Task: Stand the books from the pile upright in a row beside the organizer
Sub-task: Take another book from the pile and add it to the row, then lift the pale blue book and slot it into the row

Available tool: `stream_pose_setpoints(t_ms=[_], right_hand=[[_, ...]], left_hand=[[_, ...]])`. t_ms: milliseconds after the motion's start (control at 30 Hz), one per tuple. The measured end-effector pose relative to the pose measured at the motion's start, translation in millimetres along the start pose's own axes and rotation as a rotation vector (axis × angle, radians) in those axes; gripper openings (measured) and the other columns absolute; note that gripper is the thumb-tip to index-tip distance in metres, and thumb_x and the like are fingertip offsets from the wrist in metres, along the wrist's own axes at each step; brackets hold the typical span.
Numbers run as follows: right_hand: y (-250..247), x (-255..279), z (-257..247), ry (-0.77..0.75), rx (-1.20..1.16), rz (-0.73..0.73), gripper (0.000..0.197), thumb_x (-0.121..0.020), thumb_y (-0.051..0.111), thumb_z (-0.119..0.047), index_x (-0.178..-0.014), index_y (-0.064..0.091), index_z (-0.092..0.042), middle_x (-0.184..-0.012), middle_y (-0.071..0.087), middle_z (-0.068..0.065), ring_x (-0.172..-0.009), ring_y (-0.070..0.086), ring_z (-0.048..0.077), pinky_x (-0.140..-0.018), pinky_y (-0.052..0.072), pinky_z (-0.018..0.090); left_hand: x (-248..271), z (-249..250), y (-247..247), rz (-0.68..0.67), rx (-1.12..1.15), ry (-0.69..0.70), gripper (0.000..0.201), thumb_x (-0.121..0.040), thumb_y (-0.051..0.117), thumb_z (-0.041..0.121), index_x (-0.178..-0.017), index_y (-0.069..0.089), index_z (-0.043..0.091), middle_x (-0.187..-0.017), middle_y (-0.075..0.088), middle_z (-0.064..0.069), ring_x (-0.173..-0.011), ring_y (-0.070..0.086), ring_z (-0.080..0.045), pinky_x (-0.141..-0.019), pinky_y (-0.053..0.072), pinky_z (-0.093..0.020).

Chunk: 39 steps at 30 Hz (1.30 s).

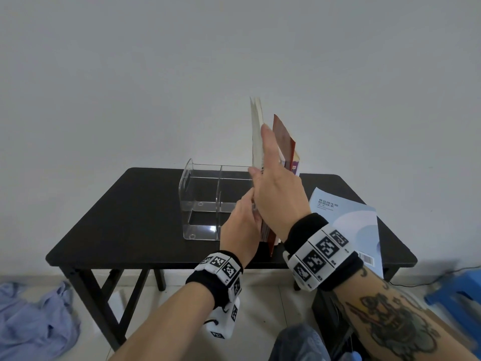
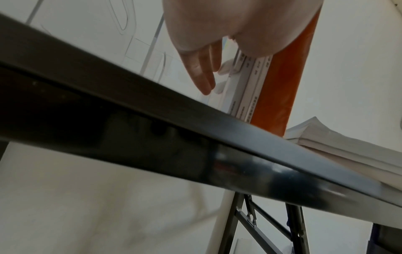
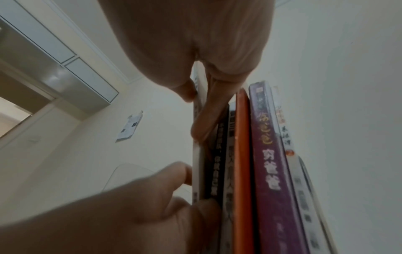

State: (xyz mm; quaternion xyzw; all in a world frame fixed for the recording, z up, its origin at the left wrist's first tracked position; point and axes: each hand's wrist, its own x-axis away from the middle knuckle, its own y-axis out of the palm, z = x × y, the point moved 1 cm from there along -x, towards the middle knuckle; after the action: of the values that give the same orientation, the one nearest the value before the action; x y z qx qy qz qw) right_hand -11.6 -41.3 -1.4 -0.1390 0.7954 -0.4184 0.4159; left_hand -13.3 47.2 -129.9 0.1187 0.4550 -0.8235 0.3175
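Both wrists sit lowest in the head view. Your right hand (image 1: 279, 183) pinches the tall white book (image 1: 256, 136), thumb one side, fingers the other, at frame centre; your left hand (image 1: 240, 225), fingers straight, steadies the row's (image 3: 267, 163) near end against the organizer (image 1: 205, 201).

Looks like you're seating this book. Next I'd square it up, let go, and reach for the pile (image 1: 348, 220) at lower right, which overhangs the table (image 1: 125, 220) edge. Row's base sits close to the front edge too; open room lies left of the organizer.
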Motion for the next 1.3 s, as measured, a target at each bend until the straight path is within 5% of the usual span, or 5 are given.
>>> stream_pose_setpoints(t_ms=[467,600,833,1000,1300], right_hand=[[8.6,-9.1,3.1,0.11,0.172,-0.161,0.046,-0.092,0.044,0.004,-0.134,0.03,-0.007,-0.078,0.056,0.011,-0.067,0.057,0.03,-0.06,0.049,0.036],[7.3,-5.5,5.6,0.098,0.182,-0.153,0.046,-0.095,0.046,0.0,-0.137,0.028,-0.008,-0.08,0.06,0.011,-0.067,0.062,0.029,-0.062,0.05,0.033],[20.1,11.2,14.8,0.146,0.037,-0.158,0.081,-0.096,0.048,-0.018,-0.152,-0.011,-0.025,-0.062,0.05,-0.002,-0.05,0.049,0.013,-0.059,0.047,0.031],[21.1,38.2,23.6,0.048,0.023,-0.027,0.009,-0.097,0.043,-0.032,-0.098,0.042,-0.023,-0.066,0.059,-0.004,-0.054,0.053,0.018,-0.056,0.042,0.029],[26.7,44.0,79.7,0.292,0.277,-0.197,0.015,-0.088,0.049,-0.03,-0.084,0.044,-0.017,-0.092,0.063,0.004,-0.087,0.061,0.028,-0.063,0.037,0.031]], left_hand=[[1.0,-7.1,3.8,-0.001,0.09,0.014,0.038,-0.102,0.043,0.028,-0.139,0.036,0.025,-0.107,0.042,0.017,-0.089,0.045,0.002,-0.069,0.031,-0.001],[2.0,-7.6,5.8,-0.048,0.119,-0.05,0.048,-0.101,0.044,0.026,-0.147,0.032,0.019,-0.127,0.058,0.0,-0.111,0.058,-0.014,-0.095,0.045,-0.019],[1.5,-5.5,-1.6,-0.263,0.17,-0.184,0.052,-0.1,0.047,0.021,-0.147,0.028,0.013,-0.077,0.055,0.01,-0.058,0.045,0.003,-0.051,0.039,-0.006],[-12.2,-13.7,5.3,-0.284,0.226,-0.204,0.062,-0.096,0.053,0.035,-0.149,0.022,0.032,-0.11,0.067,0.003,-0.077,0.058,0.001,-0.072,0.048,-0.02],[-22.6,-2.6,-0.1,-0.265,0.398,-0.191,0.053,-0.102,0.046,0.031,-0.15,0.024,0.033,-0.129,0.064,0.006,-0.115,0.063,-0.016,-0.095,0.045,-0.028]])
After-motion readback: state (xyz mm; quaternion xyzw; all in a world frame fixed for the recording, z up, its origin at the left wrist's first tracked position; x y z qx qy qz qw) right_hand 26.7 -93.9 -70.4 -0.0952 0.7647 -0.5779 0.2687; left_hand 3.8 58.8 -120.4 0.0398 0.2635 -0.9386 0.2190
